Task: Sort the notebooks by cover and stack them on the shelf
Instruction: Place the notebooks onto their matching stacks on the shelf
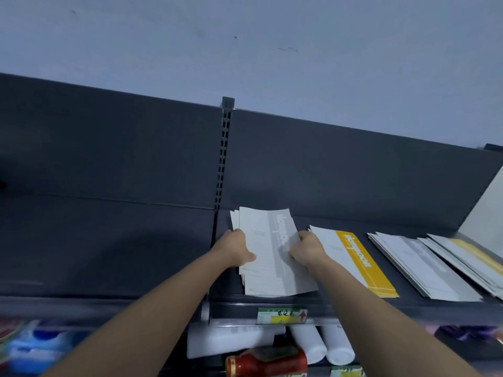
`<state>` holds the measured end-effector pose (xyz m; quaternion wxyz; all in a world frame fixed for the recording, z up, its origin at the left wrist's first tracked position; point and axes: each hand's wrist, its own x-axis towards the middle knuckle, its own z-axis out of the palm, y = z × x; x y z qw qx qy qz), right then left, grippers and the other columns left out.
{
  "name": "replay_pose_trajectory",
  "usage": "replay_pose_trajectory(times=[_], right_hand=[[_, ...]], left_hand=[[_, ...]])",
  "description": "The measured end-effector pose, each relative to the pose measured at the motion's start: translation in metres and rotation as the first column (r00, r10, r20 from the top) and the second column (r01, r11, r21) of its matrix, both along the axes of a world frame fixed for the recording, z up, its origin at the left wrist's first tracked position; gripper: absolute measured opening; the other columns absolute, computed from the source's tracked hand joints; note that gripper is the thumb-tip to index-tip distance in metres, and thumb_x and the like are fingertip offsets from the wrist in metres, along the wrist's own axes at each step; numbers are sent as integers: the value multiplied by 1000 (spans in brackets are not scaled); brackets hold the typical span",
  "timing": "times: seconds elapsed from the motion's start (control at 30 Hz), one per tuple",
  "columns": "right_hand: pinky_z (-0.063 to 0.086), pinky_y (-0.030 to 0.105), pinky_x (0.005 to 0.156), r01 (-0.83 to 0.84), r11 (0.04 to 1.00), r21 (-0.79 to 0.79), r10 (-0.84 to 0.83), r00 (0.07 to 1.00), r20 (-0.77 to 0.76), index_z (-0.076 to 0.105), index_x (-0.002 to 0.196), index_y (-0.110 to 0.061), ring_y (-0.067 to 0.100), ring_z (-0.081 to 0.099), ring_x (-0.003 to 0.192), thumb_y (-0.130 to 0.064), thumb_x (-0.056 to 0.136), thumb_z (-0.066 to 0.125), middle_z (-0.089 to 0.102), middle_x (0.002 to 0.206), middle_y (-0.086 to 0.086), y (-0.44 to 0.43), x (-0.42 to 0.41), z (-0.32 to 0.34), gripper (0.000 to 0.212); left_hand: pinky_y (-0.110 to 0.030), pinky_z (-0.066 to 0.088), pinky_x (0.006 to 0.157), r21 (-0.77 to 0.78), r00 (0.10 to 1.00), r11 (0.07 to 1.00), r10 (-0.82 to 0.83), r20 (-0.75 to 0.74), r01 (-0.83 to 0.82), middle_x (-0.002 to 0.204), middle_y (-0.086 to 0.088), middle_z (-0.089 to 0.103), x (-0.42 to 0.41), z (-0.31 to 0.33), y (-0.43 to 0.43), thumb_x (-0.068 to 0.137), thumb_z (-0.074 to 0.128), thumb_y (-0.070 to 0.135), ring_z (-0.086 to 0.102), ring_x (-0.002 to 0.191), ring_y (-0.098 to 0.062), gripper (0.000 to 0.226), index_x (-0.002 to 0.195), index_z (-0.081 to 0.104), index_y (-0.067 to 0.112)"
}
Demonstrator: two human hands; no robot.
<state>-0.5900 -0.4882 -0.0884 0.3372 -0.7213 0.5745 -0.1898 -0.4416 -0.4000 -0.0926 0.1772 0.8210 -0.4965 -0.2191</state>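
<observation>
A stack of grey-striped white notebooks (272, 254) lies on the dark shelf (326, 302). My left hand (236, 251) grips the stack's left edge, thumb on the top cover. My right hand (306, 251) holds its right edge, fingers curled on the cover. Just right of it lies a yellow-striped notebook pile (356, 259). Further right sit another grey-striped pile (419, 265) and a second yellow-striped pile (471, 257).
A slotted upright post (223, 159) divides the shelf's back panel. A price label (281, 315) hangs on the front rail. Below are white rolls (324, 344), a red bottle (268, 360) and blue packets (35, 349). The left shelf bay (109, 254) holds nothing visible.
</observation>
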Motion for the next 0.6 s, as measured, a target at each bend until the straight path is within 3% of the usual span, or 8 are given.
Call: replay_pose_trajectory(times=[0.07, 0.2, 0.3, 0.37, 0.5, 0.6], right_hand=[[45, 32, 79, -35, 999, -22, 33, 996, -84, 58, 111, -3, 26, 53, 93, -7, 89, 50, 60, 112, 13, -3, -1, -3, 24], [46, 32, 89, -85, 991, -99, 55, 959, -279, 57, 119, 0, 32, 56, 114, -16, 93, 49, 59, 124, 15, -3, -5, -6, 32], [45, 33, 93, -121, 985, -124, 68, 928, -367, 57, 118, -2, 33, 56, 116, -24, 92, 47, 59, 126, 16, -3, -6, -6, 36], [43, 34, 96, -153, 980, -127, 93, 916, -391, 57, 117, -5, 33, 54, 118, -23, 89, 44, 58, 126, 15, -2, -6, -5, 36], [44, 35, 97, -243, 952, -186, 155, 907, -391, 56, 116, -8, 34, 49, 121, -23, 85, 49, 55, 127, 17, 3, 2, 2, 35], [41, 35, 99, -340, 911, -234, 230, 890, -394, 51, 129, -12, 33, 43, 127, -17, 86, 51, 47, 134, 15, 15, 18, 11, 43]], left_hand=[[-28, 42, 82, 40, 999, 999, -18, 43, 16, 134, -12, 41, -2, -4, -1, 89, 60, 34, 49, 109, -20, 38, 115, 51, 7], [-29, 41, 86, 38, 994, 999, -23, 103, 19, 131, -10, 41, -5, -10, -1, 90, 55, 34, 45, 113, -22, 39, 116, 54, 6], [-34, 41, 97, 42, 986, 999, -21, 166, 14, 137, -11, 37, -8, -13, 1, 94, 51, 39, 36, 127, -26, 46, 124, 53, 5], [-34, 39, 99, 42, 984, 999, -21, 178, 14, 136, -12, 39, -10, -12, 6, 95, 50, 41, 35, 129, -27, 50, 129, 52, 5], [-37, 42, 99, -10, 972, 1000, 26, 234, -24, 127, -13, 48, -3, 0, 20, 94, 53, 41, 41, 124, -29, 45, 117, 58, 3], [-38, 44, 97, -44, 948, 996, 88, 307, -78, 124, -11, 49, 11, 13, 41, 94, 54, 41, 43, 121, -28, 43, 115, 58, 4]])
